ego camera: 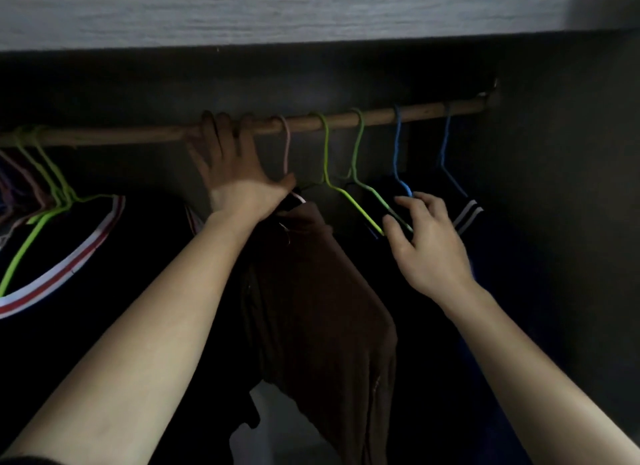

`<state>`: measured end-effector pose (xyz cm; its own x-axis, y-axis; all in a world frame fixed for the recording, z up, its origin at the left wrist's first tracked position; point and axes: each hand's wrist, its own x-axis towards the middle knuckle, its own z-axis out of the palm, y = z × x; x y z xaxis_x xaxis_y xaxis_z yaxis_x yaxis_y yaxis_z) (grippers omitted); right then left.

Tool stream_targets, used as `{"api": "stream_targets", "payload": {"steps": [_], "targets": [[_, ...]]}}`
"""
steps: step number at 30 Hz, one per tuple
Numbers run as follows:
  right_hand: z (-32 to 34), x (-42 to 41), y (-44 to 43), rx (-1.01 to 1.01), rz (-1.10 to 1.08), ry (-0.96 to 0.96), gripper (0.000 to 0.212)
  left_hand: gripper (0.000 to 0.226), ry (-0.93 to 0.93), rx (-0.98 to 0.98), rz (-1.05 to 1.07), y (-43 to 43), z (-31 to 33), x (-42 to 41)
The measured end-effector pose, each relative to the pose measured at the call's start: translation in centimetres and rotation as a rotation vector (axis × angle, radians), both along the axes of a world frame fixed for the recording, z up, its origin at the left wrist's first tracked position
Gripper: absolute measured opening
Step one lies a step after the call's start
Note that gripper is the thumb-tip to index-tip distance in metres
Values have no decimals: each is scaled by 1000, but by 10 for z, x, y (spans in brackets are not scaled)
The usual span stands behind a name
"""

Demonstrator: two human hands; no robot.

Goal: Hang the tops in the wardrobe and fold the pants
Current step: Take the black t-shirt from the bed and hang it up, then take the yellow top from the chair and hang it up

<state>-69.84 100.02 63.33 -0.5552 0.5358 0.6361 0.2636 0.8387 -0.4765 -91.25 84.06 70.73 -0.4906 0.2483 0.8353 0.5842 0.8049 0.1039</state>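
Brown fabric garment (322, 309) hangs dead centre, dropping toward 6 o'clock from a pink wire hanger (286, 149) hooked over the bare wooden rod (374, 116). Probably a top, but the wardrobe is too dark to confirm the cut.

Left hand (235, 177), at 11 o'clock of the garment: fingertips hooked over the rod just left of the pink hook, thumb against the hanger's neck. Right hand (426, 243), at 3 o'clock: grip spread, pinching nothing, fingertips touching the shoulder of a lime-green wire hanger (356, 153) and the black top (374, 201) on it.

Risks, my read:
- The pink hook sits tight beside the left fingers. Pulling that hand off sideways could drag the hook off the rod and drop the garment.
- The brown cloth looks bunched toward 5 o'clock. If the load is uneven, the hanger tilts and the cloth slides off.
- If the right hand shoves its neighbours toward 2 o'clock, they crowd the blue wire hangers (397, 146) near the rod's end. Hooks could tangle, or the black top could slip off.
- Low light means hook seating can't be checked by eye.

Further out: a bunch of green and purple hangers (38, 174) at 9 o'clock and a grey wood-grain shelf board (277, 18) at 12.
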Motion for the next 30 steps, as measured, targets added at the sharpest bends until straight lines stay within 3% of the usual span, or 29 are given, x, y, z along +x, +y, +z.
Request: {"api": "stream_targets", "payload": {"steps": [12,15,20,26,30], "targets": [[-14,41,-50,7,-127,-37,47,107,-162,-23,-264,-21,11,10],[-22,62,-78,17,-222,-80,47,93,-206,-26,-412,-28,-2,37],[-63,118,-132,41,-456,-172,44,67,-143,-40,-787,-35,-62,111],[-125,257,-222,-98,-855,-398,43,62,-129,-208,-1159,-35,-141,233],[-130,363,-304,-179,-1178,-386,49,62,-152,-326,-1420,-52,-162,350]]}}
